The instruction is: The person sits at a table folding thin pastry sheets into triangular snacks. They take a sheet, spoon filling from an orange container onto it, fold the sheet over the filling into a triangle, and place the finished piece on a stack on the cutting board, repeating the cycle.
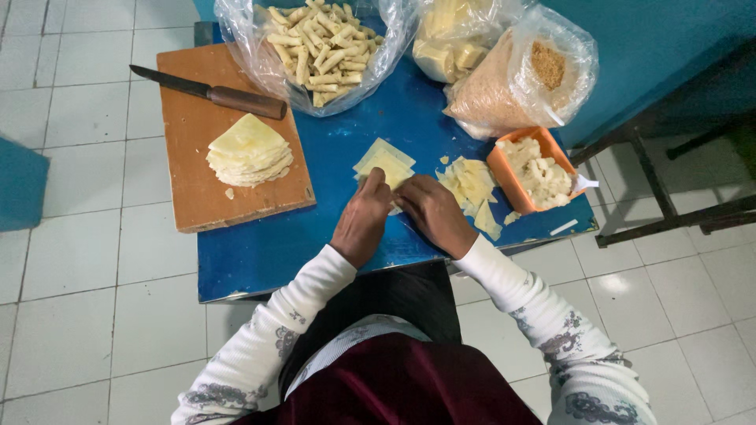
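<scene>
A pale yellow pastry wrapper [384, 163] lies on the blue table [260, 252], with another sheet under it. My left hand [364, 217] and my right hand [433, 212] both press on its near edge, fingers curled over it as they roll it. To the right are pastry scraps [471, 186] and an orange container [510, 182] of white filling. On the wooden cutting board [189, 142] at the left sit a stack of triangular wrappers [249, 149] and a knife [211, 92].
A clear bag of finished rolls [323, 43] stands at the back of the table. Beside it are a bag of yellow blocks [453, 39] and a bag of breadcrumbs [512, 83]. A dark metal frame [661, 205] stands to the right on the white tiled floor.
</scene>
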Available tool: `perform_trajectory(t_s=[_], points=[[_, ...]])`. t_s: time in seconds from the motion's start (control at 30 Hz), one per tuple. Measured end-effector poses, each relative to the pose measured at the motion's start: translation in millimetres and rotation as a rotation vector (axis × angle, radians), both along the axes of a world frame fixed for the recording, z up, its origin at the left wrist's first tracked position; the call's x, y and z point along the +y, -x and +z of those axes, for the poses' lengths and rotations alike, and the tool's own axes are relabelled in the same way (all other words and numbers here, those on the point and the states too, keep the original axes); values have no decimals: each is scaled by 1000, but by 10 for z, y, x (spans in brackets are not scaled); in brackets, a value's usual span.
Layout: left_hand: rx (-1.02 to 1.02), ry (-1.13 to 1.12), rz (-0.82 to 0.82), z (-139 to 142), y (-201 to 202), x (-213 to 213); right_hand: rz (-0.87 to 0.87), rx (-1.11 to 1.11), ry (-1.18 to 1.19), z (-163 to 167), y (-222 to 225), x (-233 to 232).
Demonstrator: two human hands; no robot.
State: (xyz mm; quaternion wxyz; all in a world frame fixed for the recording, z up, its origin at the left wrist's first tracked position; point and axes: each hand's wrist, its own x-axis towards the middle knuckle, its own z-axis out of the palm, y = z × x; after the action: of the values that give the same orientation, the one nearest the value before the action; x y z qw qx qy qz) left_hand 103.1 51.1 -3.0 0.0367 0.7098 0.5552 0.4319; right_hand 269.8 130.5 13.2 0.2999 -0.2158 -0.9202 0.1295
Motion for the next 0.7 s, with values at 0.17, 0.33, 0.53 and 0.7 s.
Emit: perform_trajectory(t_s=[0.17, 0.33, 0.53, 0.7], points=[[-128, 63, -12, -57, 49, 137, -6, -25, 101, 39, -14, 0], [-285, 132, -66, -16, 102, 139, 19, -15, 56, 15, 0, 36], [-194, 28, -37, -14, 95, 144, -48, -42, -37, -29, 27, 85], [-294, 107, -28, -24, 91, 158, -16, -6, -59, -21, 7, 3]])
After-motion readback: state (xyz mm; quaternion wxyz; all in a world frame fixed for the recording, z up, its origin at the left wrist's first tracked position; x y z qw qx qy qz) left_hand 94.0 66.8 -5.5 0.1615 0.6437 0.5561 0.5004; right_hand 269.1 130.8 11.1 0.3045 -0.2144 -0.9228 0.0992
